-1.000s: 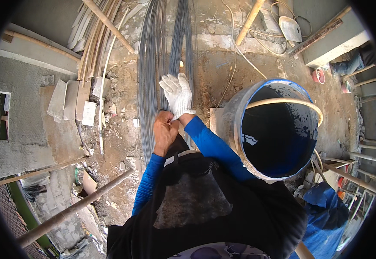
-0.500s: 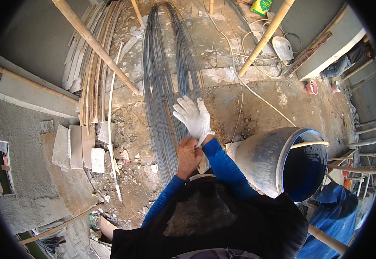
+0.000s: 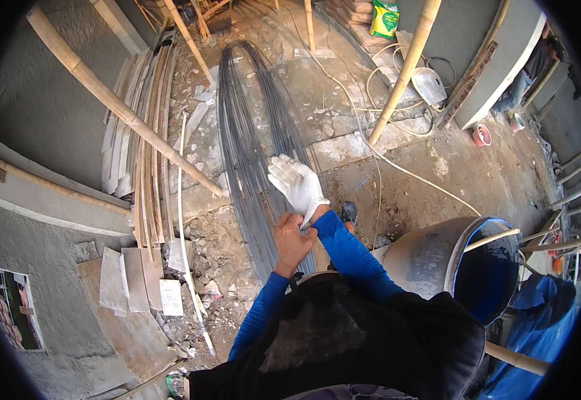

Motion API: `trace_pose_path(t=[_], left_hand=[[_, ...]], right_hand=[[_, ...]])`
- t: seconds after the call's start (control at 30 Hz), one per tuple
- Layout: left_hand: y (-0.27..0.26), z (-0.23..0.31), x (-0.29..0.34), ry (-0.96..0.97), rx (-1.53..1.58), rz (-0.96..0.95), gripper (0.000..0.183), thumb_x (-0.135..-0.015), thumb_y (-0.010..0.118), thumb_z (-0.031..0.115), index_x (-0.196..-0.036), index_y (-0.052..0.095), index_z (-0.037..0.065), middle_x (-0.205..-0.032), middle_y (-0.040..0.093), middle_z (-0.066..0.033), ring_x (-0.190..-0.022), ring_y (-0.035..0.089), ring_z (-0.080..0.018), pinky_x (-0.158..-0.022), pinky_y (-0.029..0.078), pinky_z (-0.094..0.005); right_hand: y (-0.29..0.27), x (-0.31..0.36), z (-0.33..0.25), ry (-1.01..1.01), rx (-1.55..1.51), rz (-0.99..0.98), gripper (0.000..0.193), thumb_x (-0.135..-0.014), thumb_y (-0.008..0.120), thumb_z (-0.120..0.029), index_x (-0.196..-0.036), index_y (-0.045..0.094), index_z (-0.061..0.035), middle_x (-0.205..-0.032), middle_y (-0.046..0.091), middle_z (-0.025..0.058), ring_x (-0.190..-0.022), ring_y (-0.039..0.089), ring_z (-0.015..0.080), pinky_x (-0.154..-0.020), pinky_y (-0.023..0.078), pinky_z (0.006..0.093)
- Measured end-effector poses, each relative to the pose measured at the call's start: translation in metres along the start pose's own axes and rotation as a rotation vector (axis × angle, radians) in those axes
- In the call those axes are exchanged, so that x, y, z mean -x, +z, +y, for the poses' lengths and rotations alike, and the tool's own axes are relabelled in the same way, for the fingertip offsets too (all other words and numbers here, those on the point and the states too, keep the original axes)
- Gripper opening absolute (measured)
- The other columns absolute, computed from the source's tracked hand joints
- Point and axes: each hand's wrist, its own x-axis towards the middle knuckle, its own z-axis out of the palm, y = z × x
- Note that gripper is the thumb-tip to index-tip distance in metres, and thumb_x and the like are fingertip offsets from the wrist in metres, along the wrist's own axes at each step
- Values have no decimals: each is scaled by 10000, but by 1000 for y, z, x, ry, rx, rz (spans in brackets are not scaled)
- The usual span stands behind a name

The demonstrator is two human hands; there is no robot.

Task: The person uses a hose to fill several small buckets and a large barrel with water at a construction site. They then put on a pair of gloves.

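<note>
A white knitted work glove (image 3: 302,183) covers my right hand (image 3: 297,181), whose fingers are stretched out and lie close together. My bare left hand (image 3: 293,243) is closed at the right wrist, its thumb and fingers pinching the glove's cuff. The fingertips on the cuff are partly hidden by the hand itself. Below both hands, a long bundle of thin dark steel rods (image 3: 240,157), bent into a loop at its far end, lies on the ground. Neither hand appears to touch the rods.
On the right stands a large drum (image 3: 414,257) with a blue inside, tipped toward the side. Bamboo poles (image 3: 404,73) slant up left and right. Wooden planks (image 3: 150,147) are stacked at left, beside a pale pipe (image 3: 182,200). A hose (image 3: 404,167) crosses the rubble-strewn floor.
The view has shifted, showing more of the far floor. My gloved fingers have drawn closer together, while my left hand keeps its pinch on the cuff. A foot now shows beside my right forearm.
</note>
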Motion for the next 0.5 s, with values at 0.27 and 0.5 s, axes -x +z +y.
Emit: trace_pose_path(t=[0.27, 0.5], left_hand=[[96, -21, -138, -146, -182, -56, 211, -698, 737, 175, -817, 602, 66, -862, 613, -110, -927, 608, -353, -806, 445, -498], [235, 18, -261, -205, -49, -168, 270, -712, 731, 177, -925, 596, 80, -935, 616, -104, -961, 606, -353, -817, 443, -494]], right_hand=[[-28, -135, -96, 74, 48, -9, 480, -1028, 574, -210, -1455, 471, -17, -1471, 548, 214, -1338, 558, 358, -1127, 481, 479], [-47, -240, -256, 418, -114, -435, 918, -986, 307, -763, -1633, 235, -115, -1668, 261, 197, -1541, 197, 422, -1275, 120, 540]])
